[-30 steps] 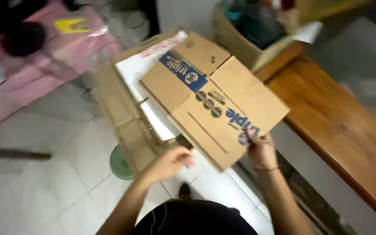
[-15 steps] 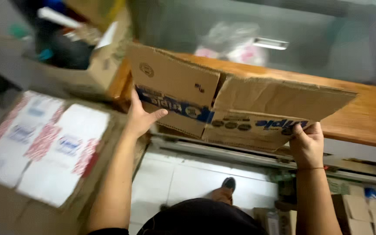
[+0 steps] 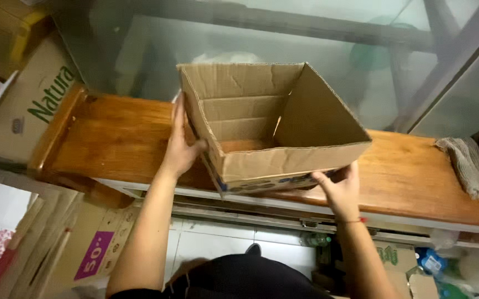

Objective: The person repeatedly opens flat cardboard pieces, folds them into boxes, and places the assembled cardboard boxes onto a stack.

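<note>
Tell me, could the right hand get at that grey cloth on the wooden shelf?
Probably yes. The right hand is on the cardboard box, and the wooden shelf looks bare between it and the cloth.

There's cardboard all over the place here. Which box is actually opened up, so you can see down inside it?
The plain brown cardboard box on the wooden bench, held between left hand and right hand. The others lie flattened or closed.

The right hand [image 3: 340,187] hides its fingertips under the open cardboard box [image 3: 275,124] — the grey cloth [image 3: 464,163] blurs.
</note>
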